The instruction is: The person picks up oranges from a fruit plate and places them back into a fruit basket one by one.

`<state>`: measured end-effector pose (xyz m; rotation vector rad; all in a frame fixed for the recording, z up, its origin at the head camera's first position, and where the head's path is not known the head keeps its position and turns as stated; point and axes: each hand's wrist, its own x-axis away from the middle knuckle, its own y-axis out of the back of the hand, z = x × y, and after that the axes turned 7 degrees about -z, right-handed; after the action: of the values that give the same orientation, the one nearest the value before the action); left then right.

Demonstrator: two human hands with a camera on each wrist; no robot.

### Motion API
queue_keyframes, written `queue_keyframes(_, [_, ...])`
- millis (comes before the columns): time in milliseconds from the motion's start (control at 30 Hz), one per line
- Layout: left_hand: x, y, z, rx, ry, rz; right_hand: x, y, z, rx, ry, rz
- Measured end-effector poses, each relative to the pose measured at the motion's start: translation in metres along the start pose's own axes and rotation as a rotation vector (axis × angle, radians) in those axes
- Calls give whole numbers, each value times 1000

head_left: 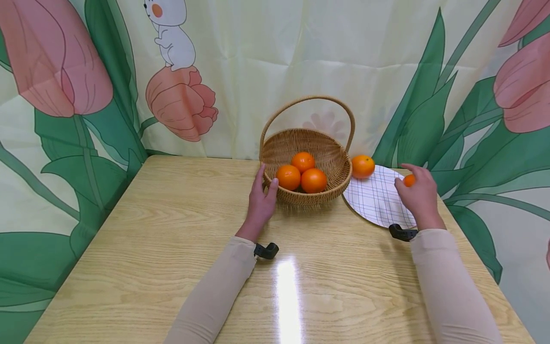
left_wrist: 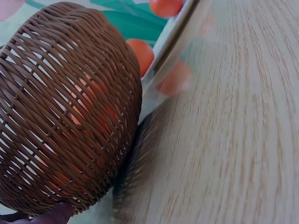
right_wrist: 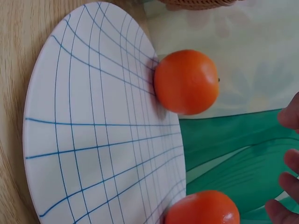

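A brown wicker basket (head_left: 296, 198) with a tall arched handle stands at the back of the table, holding three oranges (head_left: 313, 180). At its left side, my left hand (head_left: 260, 203) touches the wicker with extended fingers and thumb; only a little of this hand shows in the left wrist view. To the right lies a round white plate (right_wrist: 103, 107) with blue grid lines. One orange (right_wrist: 187, 82) rests at its far left edge and another orange (right_wrist: 203, 210) farther right. My right hand (head_left: 418, 196) hovers beside that second orange, fingers spread and apart from it.
The wooden table (head_left: 172, 229) extends left and forward of the basket. A curtain (head_left: 245, 71) printed with tulips hangs right behind the basket and plate. Each wrist carries a small black camera (head_left: 266, 251).
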<state>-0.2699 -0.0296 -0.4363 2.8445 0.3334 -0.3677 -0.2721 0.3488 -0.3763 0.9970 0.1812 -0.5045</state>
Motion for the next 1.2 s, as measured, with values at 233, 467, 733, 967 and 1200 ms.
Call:
queue_keyframes(233, [1, 0, -3, -9, 5, 3, -2, -1, -11, -3, -52, -1])
queue_keyframes(467, [1, 1, -3, -5, 11, 2, -5, 0, -18, -14, -93, 4])
queue_keyframes(733, [1, 2, -4, 6, 67, 32, -7, -2, -26, -11, -122, 18])
queue_keyframes(967, [1, 1, -3, 15, 58, 39, -8, -5, -33, 3, -133, 59])
queue_keyframes(1200, [1, 1, -3, 19, 47, 34, -11, -5, -40, 17, -148, 107])
